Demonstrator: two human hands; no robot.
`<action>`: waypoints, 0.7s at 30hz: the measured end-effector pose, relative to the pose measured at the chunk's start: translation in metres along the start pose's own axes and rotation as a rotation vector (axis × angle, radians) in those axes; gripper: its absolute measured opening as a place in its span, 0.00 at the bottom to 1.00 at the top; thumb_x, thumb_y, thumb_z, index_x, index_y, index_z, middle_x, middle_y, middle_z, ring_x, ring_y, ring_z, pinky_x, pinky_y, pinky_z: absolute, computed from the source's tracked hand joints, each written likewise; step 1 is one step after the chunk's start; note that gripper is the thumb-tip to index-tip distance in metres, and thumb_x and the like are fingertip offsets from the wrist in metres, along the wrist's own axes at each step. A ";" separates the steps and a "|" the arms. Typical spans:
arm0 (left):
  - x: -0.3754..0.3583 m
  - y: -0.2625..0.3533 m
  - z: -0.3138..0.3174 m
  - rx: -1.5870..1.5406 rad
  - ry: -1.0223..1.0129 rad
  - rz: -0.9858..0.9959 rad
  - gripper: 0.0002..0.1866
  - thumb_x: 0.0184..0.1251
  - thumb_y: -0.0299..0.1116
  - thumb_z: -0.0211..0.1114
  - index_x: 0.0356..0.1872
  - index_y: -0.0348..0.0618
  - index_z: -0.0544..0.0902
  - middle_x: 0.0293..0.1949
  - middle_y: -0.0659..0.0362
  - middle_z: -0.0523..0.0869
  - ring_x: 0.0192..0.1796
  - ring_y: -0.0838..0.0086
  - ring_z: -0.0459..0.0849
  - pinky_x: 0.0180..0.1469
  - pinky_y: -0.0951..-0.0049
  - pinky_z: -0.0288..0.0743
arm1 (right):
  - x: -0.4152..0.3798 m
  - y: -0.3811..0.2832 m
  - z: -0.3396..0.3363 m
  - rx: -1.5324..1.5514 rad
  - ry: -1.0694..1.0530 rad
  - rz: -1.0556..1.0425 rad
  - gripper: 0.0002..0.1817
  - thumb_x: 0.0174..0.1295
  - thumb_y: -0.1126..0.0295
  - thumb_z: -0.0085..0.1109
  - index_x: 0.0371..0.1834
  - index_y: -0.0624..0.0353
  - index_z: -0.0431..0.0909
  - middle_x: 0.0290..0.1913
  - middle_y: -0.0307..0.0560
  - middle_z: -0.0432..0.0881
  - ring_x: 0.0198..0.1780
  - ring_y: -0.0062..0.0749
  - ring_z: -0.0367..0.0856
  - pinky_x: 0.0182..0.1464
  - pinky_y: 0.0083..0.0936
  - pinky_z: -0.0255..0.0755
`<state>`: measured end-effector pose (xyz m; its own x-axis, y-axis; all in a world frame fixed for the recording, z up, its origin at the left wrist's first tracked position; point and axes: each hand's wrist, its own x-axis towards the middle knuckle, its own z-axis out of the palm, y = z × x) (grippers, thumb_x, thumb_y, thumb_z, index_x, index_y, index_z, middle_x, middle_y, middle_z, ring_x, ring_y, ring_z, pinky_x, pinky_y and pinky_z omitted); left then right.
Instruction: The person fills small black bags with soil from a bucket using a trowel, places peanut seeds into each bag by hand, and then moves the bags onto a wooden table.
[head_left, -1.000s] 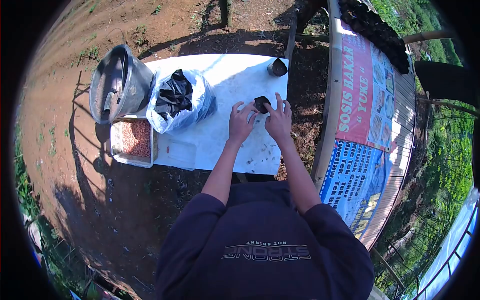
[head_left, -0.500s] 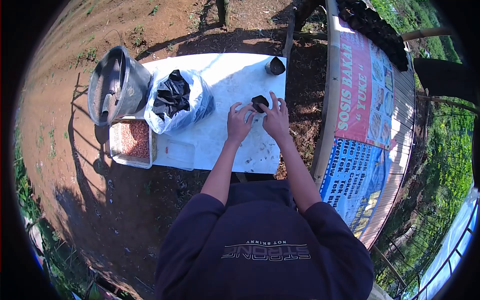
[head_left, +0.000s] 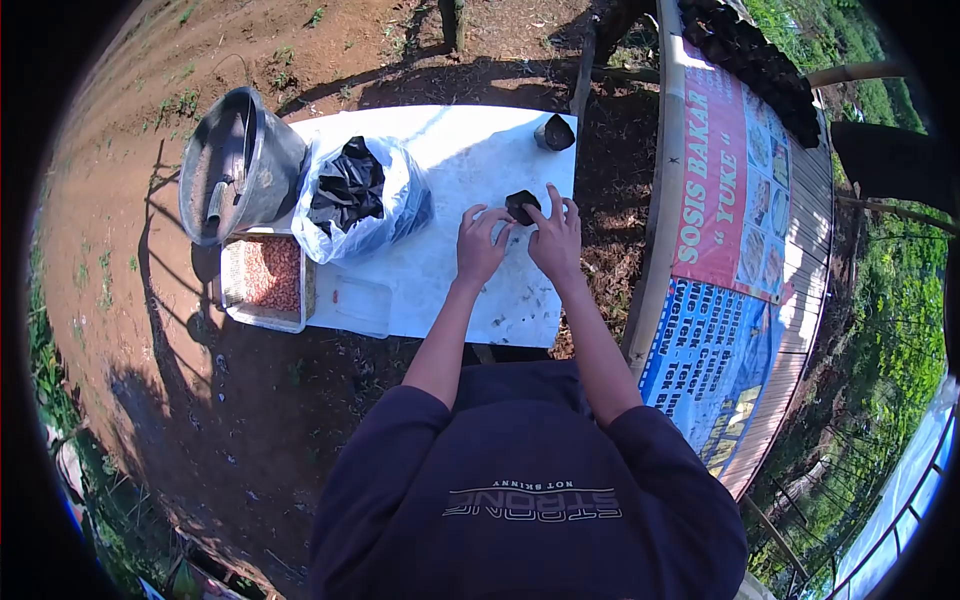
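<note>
A small black planting bag [head_left: 521, 206] with a dark opening stands on the white table [head_left: 465, 290] between my hands. My left hand [head_left: 481, 246] has its curved fingertips against the bag's left side, with the thumb held apart from the fingers. On the other side, my right hand [head_left: 556, 240] rests fingertips at the rim, one finger reaching past it. The bag's lower part is mostly hidden by the fingers. A second black planting bag [head_left: 553, 134], filled with dark material, stands upright near the table's far right corner.
Left on the table is a clear plastic sack [head_left: 400, 215] holding black plastic bags [head_left: 347, 190]. Beyond it sits a dark bucket [head_left: 270, 170] with a tool inside. A white basket [head_left: 306, 285] holds small reddish pieces, beside a clear tray [head_left: 365, 308]. A banner-covered bamboo structure [head_left: 710, 190] borders the right.
The small bag between my hands has shifted slightly and its dark opening shows more. My fingers have adjusted a little around it. The view has moved slightly.
</note>
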<state>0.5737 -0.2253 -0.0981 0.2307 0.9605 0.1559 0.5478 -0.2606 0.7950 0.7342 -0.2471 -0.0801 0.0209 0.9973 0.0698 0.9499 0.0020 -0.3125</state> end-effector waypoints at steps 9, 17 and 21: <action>0.002 0.002 0.002 0.019 0.032 0.002 0.08 0.63 0.31 0.72 0.42 0.48 0.85 0.50 0.61 0.87 0.62 0.57 0.76 0.66 0.60 0.69 | 0.001 0.004 -0.001 0.016 -0.001 -0.022 0.26 0.51 0.79 0.59 0.55 0.45 0.85 0.77 0.46 0.61 0.70 0.59 0.62 0.69 0.50 0.66; 0.004 0.001 0.002 0.028 0.045 0.015 0.07 0.64 0.32 0.72 0.42 0.48 0.85 0.48 0.60 0.85 0.58 0.59 0.76 0.64 0.60 0.69 | -0.001 0.003 0.003 0.028 0.012 -0.008 0.26 0.51 0.79 0.58 0.55 0.45 0.84 0.77 0.46 0.62 0.69 0.59 0.63 0.68 0.50 0.66; 0.003 0.002 0.003 0.027 0.055 0.008 0.07 0.64 0.32 0.71 0.42 0.48 0.85 0.47 0.60 0.85 0.58 0.59 0.76 0.63 0.60 0.69 | -0.001 0.004 0.003 0.029 0.018 -0.030 0.25 0.51 0.78 0.59 0.54 0.46 0.85 0.76 0.48 0.63 0.70 0.59 0.63 0.67 0.49 0.66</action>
<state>0.5775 -0.2234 -0.0977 0.1908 0.9622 0.1943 0.5675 -0.2697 0.7780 0.7368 -0.2482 -0.0841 -0.0017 0.9953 0.0963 0.9409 0.0342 -0.3369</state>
